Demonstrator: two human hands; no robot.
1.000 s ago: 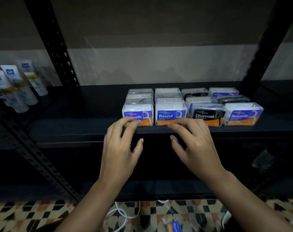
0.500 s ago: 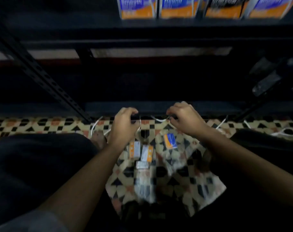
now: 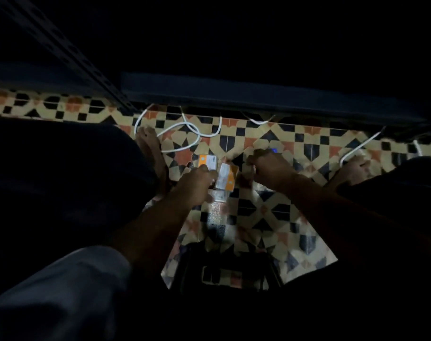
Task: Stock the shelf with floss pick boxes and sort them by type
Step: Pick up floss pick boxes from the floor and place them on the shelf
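Below, on the patterned black, cream and orange floor tiles (image 3: pixel 258 212), lies a small cluster of clear plastic floss pick boxes with orange-and-white labels (image 3: pixel 224 177), which serves as the landmark. Left hand (image 3: pixel 196 183) sits at the near-left edge of the cluster, fingers curled onto the boxes; whether it has actually closed round one cannot be told in the dim, blurred view. Right hand (image 3: pixel 271 166) lies just right of the cluster, fingers curled over something with a blue patch (image 3: pixel 273 150) at its far side, possibly another box; the grasp is unclear. The two upper boxes lie with long axes running roughly away from the person, the right one slightly tilted. Judged from this layout, the left hand is nearer the cluster and better placed to lift the next box. White cable (image 3: pixel 185 130) loops beyond the cluster; the black metal shelf frame (image 3: pixel 234 94) lies beyond that.
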